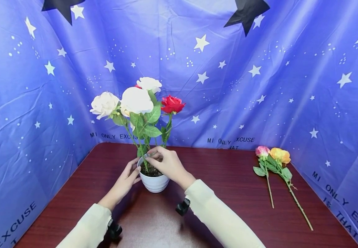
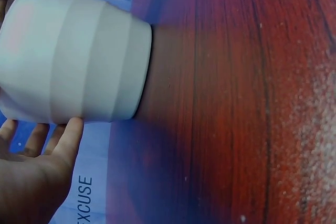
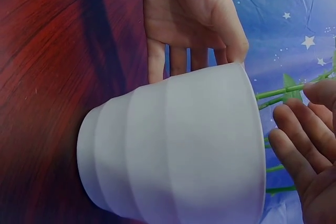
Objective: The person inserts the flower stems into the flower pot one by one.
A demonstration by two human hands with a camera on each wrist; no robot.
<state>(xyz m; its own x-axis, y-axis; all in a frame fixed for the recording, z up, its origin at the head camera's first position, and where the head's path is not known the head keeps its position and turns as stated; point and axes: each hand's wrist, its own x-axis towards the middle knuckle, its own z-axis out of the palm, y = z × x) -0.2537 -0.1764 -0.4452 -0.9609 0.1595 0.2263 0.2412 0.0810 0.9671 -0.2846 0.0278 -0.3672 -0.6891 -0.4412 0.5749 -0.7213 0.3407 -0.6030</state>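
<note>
A white ribbed flower pot with dark soil stands upright on the table, holding several artificial roses. White roses lean left and centre, and a red rose rises on the right; another red bloom is mostly hidden behind. My left hand rests against the pot's left side, its fairly straight fingers touching the wall. Above the rim, my right hand pinches a green rose stem between thumb and fingers. Leaves and the hand hide part of the other stems.
On the right of the dark red wooden table lie a pink rose and a yellow-orange rose, stems toward the front. A blue star-patterned cloth hangs behind and along both sides.
</note>
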